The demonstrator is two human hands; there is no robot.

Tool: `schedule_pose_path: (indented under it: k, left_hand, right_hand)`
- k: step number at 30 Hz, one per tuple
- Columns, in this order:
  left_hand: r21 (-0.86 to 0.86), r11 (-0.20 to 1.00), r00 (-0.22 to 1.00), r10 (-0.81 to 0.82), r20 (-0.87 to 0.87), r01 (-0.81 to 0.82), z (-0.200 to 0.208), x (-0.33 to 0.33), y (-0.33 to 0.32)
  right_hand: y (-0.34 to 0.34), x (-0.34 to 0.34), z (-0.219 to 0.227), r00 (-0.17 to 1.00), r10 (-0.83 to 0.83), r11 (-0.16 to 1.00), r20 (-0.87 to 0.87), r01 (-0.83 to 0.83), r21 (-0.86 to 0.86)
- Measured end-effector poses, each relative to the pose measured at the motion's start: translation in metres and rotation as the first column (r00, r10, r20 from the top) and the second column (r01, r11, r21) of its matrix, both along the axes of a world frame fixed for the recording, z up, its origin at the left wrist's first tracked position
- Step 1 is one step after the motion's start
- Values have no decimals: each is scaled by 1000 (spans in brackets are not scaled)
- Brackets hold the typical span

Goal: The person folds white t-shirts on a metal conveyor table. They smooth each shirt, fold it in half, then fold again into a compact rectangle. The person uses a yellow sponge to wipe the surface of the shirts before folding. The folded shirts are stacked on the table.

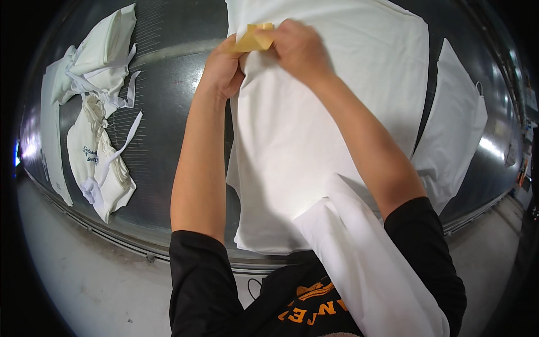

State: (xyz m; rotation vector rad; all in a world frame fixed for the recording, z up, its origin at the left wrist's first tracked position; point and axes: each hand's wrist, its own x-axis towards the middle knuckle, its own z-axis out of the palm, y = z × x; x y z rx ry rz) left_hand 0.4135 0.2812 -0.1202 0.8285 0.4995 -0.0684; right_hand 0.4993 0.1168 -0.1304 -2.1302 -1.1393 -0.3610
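Note:
Both my hands meet near the far left edge of a large stack of white cloth point(337, 112) on the dark table. Between them is a thin, stiff-looking yellow strip point(257, 38), bent, like paper or tape; its exact kind cannot be told. My left hand point(222, 70) is closed at the strip's left end, by the cloth's edge, its fingertips partly hidden. My right hand point(303, 50), slightly blurred, pinches the strip's right end. A loose length of white cloth point(365, 247) drapes from the stack down over my front, beside my right arm.
On the left lie a folded cream cloth bundle point(104, 42) with loose ties and another bundle point(106, 174) with dark lettering, beside a long pale strip point(51, 135). A separate white cloth piece point(455, 123) lies at right. The dark table point(174, 84) has a metal-railed front edge.

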Motion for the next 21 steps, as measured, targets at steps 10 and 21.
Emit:
schedule_pose_path:
  k: [10,21]
  left_hand:
    - [37,999,999,-21,36,19,2,3,-2]
    - [92,996,1000,-20,-21,21,3,5,-4]
  right_hand:
    - [5,7,9,980,-156,965,-123,178,193]
    - [20,-4,27,745,67,877,-664,273,394]
